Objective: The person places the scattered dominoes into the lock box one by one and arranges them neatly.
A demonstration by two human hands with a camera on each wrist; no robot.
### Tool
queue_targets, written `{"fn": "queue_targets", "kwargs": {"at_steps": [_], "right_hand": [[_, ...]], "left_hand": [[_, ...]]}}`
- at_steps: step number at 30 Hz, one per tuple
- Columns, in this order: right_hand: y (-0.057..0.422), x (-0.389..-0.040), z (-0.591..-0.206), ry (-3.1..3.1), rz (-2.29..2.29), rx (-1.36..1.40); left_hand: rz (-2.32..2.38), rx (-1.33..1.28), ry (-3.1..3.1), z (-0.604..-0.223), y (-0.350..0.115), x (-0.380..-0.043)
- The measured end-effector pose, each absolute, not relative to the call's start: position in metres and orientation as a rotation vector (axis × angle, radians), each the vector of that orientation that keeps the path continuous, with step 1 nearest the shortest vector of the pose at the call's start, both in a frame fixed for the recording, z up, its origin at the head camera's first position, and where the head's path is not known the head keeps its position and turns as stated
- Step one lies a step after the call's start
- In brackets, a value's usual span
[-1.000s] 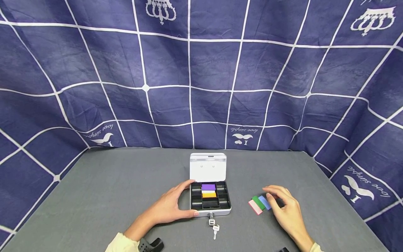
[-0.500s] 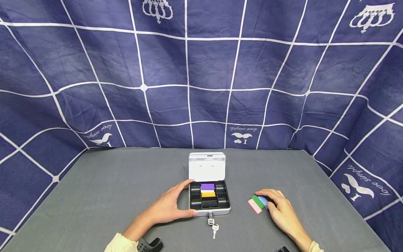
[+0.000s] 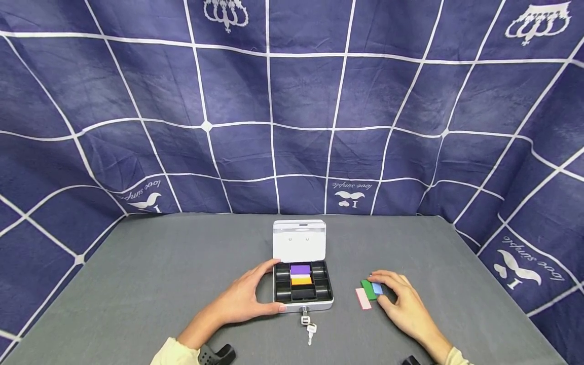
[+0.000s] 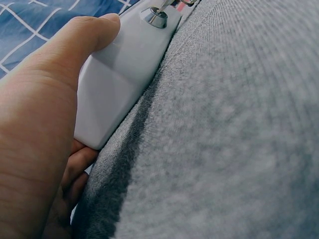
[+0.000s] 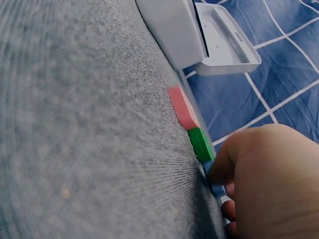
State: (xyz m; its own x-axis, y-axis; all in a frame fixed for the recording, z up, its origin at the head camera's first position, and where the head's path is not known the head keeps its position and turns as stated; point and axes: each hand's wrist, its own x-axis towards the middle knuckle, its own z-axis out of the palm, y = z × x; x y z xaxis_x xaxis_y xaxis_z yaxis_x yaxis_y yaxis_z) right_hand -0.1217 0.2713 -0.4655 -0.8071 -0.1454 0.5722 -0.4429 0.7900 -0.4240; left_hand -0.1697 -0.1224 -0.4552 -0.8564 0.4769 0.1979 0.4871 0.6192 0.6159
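A small white cash box (image 3: 315,306) stands with its lid raised. In its black tray lie a purple block (image 3: 299,269), a white strip (image 3: 299,276) and an orange block (image 3: 301,281). My left hand (image 3: 248,295) grips the box's left side, thumb on the front wall beside the lock (image 4: 157,18). On the right, my right hand (image 3: 403,300) holds a blue block (image 3: 376,288) between thumb and fingers, low at the table. A green block (image 3: 368,290) sits against the blue one, and a pink block (image 3: 363,298) lies to the left of the green.
Keys (image 3: 311,329) hang from the lock at the box's front, over the grey tablecloth (image 3: 205,243). The raised lid (image 3: 299,241) stands behind the tray. A blue checked curtain (image 3: 301,91) rises behind the table.
My right hand has come onto the blue block and shifted a little left. The pink, green and blue blocks have slid left and turned. My left hand has stayed on the box.
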Motion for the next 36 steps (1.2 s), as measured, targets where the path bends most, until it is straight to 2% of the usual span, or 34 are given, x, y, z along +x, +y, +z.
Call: {"fn": "queue_targets", "kwargs": {"at_steps": [10, 36], "right_hand": [[0.2698, -0.1237, -0.4700, -2.408, 0.699, 0.447], [0.2702, -0.1207, -0.4675, -2.411, 0.906, 0.359]], "left_hand": [[-1.088, -0.835, -2.802, -0.4535, -0.1229, -0.1680], [-1.092, -0.835, -2.809, -0.4549, -0.1226, -0.1692]]}}
